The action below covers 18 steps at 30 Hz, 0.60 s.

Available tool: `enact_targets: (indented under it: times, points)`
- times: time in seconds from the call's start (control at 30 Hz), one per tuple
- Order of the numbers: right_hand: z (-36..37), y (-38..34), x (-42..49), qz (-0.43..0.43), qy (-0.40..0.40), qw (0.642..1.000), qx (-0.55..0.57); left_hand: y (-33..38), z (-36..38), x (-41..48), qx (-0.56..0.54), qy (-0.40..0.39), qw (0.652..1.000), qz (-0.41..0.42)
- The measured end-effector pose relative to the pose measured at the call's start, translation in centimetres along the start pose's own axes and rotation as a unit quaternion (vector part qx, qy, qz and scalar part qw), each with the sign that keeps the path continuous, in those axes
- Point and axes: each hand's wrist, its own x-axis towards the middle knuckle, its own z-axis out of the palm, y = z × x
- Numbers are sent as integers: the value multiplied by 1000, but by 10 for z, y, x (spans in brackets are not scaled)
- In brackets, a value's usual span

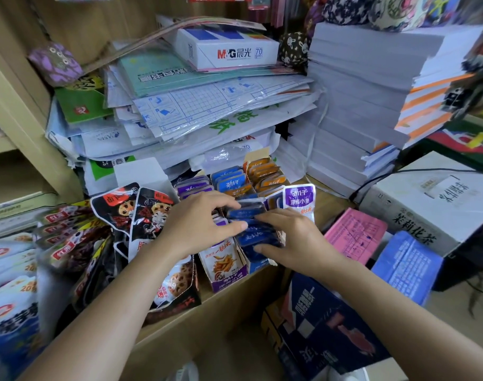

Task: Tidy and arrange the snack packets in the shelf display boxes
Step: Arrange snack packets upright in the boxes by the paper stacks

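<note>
Left hand (204,224) and right hand (292,240) fingers are grasping dark blue foil snack packets (254,235) inside the blue cardboard display box (259,266).

Dark blue foil snack packets (252,233) stand in a blue cardboard display box (260,264); a purple cardboard display box (229,280) sits just left, black snack pouches (130,209) farther left, white paper stacks (353,92) behind.

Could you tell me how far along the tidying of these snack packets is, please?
Done, it seems: the purple packets, blue packets and orange packets at the back stand in neat rows. In hand: the left hand and right hand grip the dark blue packets in the front box. Still to do: the black lotus-root packets lean untidily, and a purple-and-white packet sticks up alone.
</note>
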Motion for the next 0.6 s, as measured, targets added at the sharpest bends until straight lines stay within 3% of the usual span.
enact_targets:
  times: [0.13,0.27,0.4,0.5,0.6]
  points:
    - [-8,-1,-3,44,23,997,61,3,1,-4,6,4,1000,24]
    - [-4,-4,-7,41,6,999,16,3,3,-6,13,12,999,35]
    - [-25,1,-12,31,72,997,24,8,6,-9,32,50,997,56]
    - [-56,29,-15,100,120,988,8,17,10,-8,35,72,995,59]
    - [-80,61,-17,183,91,979,14,23,17,-2,41,42,997,54]
